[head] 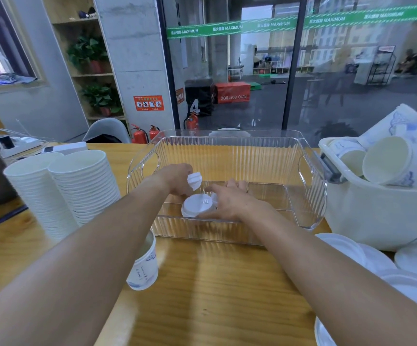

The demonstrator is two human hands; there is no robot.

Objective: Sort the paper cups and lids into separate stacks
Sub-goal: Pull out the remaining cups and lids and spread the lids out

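Both hands reach into a clear ribbed plastic bin (309, 196) on the wooden table. My left hand (177, 179) grips a few white lids (194, 180) held on edge. A white lid (197, 204) lies flat on the bin floor, and my right hand (229, 202) rests beside it with fingers straight, touching its right edge. A paper cup (145, 267) with blue print stands in front of the bin, partly hidden under my left forearm. Two tall stacks of white cups (65, 191) stand at the left.
A white tub (377, 216) at the right holds several blue-printed paper cups lying on their sides. White lids or plates (402, 278) lie on the table at the lower right. A dark object and cables sit at the far left. Glass doors are behind the table.
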